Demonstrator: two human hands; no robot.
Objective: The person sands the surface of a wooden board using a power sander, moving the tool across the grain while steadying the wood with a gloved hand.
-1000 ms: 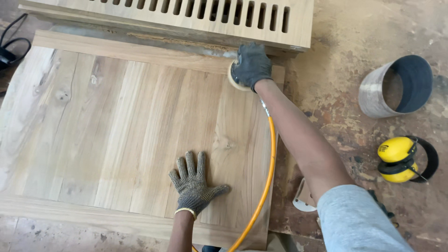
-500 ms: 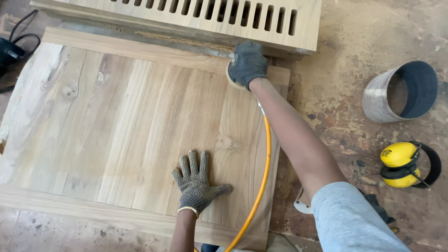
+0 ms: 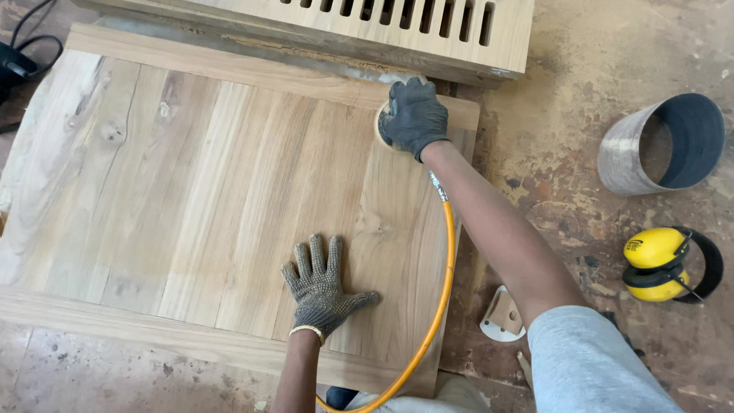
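A wide wooden panel (image 3: pixel 199 191) of joined planks lies flat on the floor. My right hand (image 3: pixel 413 116), in a dark glove, grips a round sander (image 3: pixel 381 126) pressed on the panel near its far right corner; most of the tool is hidden under the glove. A yellow hose (image 3: pixel 445 268) runs from the sander back along my forearm toward me. My left hand (image 3: pixel 321 284), in a grey knit glove, rests flat with fingers spread on the panel near its front edge.
A slatted wooden frame (image 3: pixel 367 23) lies beyond the panel. To the right on the dusty floor stand a short metal cylinder (image 3: pixel 657 145), yellow ear muffs (image 3: pixel 661 264) and a small white-and-wood piece (image 3: pixel 502 315). A black cable (image 3: pixel 23 53) lies at the far left.
My right hand and the sander have shifted slightly toward me from the panel's far edge. My left hand stays flat in the same spot.
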